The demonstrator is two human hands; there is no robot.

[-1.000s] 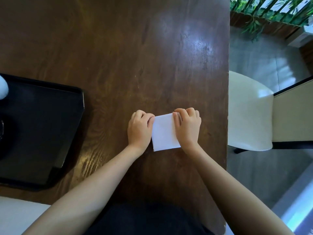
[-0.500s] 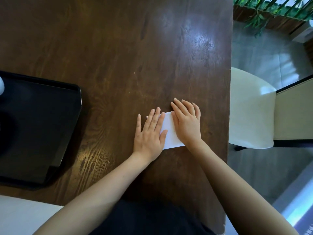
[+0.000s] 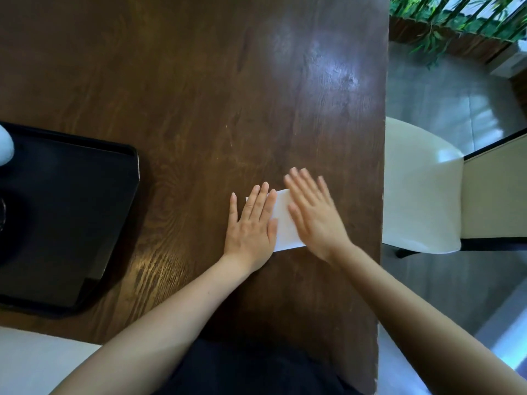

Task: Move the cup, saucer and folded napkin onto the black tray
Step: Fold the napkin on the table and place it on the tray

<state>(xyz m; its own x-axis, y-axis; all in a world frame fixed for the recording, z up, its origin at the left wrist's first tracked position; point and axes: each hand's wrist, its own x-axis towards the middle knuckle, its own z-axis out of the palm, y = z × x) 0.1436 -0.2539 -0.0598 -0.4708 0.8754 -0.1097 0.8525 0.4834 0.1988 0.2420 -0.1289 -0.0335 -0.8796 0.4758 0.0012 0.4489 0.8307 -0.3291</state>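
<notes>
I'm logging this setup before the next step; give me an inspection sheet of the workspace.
Surface: dark wooden table, glossy.
Job's things: white napkin flat on the table, right of the black tray; cup and saucer not clearly seen.
Clutter: white object at the tray's far left edge, cut off.
Hands: left hand and right hand flat, open, on the napkin.
Cables: nothing seen.
Surroundings: white chair, plants.

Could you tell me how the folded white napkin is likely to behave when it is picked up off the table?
The napkin looks thin and lies flat under the left hand and right hand, so it is probably very light and floppy. Flush against the wooden table, its edge may be hard to pinch; sliding it could be easier. Its fold might open when lifted.
</notes>
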